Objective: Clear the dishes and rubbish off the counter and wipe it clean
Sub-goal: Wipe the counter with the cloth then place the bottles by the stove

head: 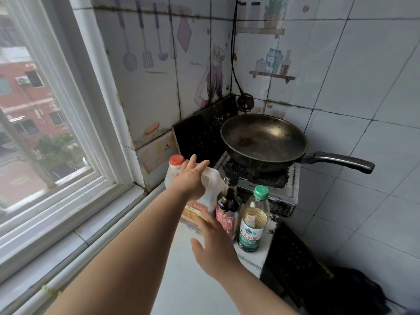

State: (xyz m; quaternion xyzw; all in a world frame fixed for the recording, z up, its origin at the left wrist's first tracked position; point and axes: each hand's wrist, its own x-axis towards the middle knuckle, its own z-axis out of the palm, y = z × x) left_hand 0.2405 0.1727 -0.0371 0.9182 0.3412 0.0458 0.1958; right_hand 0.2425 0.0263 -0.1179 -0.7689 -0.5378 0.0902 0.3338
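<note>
Upright oil jug (192, 211): left hand (189, 178), nearer, lies with spread fingers over its top handle; right hand (212, 239) hovers open beside its label.

Orange-capped white jug (193, 210), green-capped clear bottle (253, 221), red-labelled dark soy bottle (227, 208), blackened pan (263, 139), decal-patterned white tiles (363, 87).

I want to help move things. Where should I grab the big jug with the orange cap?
Probably by the handle loop at the top of the jug, reaching from above: the handle is moulded for fingers, and the dark bottle stands close beside it.
</note>
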